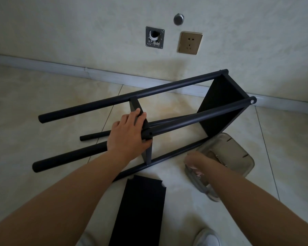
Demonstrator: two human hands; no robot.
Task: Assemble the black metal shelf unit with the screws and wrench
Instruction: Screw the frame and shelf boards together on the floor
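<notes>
The left hand (128, 132) reaches out from the near left and rests on top of the shelf unit (167, 118). Its fingers (137, 112) curl over the top edge of the middle panel (140, 119), and the thumb hooks under the near tube (194, 118) where tube and panel meet. The arm is stretched almost straight.

The right hand (196, 161) is low, just beside the near end of the unit, dipping into a clear tray (238, 157). It is blurred, so I cannot tell if its fingers are holding anything.

The unit lies on its side on the floor (43, 96). Its long tubes run from the near left to the far right, toward the wall (78, 23). The end panel (220, 107) is at the far right end, standing up, close to the baseboard (60, 66). The tube ends at the left are bare and stick out past the middle panel. A silver screw (252, 101) shows at the right end of the near tube.

A loose flat panel (140, 210) lies on the floor nearer than the unit, between the two arms, its long side pointing at the unit. The tray sits right of it, touching the unit's lowest tube. There is bare floor to the left of the unit. A white shoe (206, 237) shows at the near edge, right of the loose panel.

On the wall past the unit are a gold socket (190, 43), a grey wall box (154, 37) and a round knob (178, 19).
</notes>
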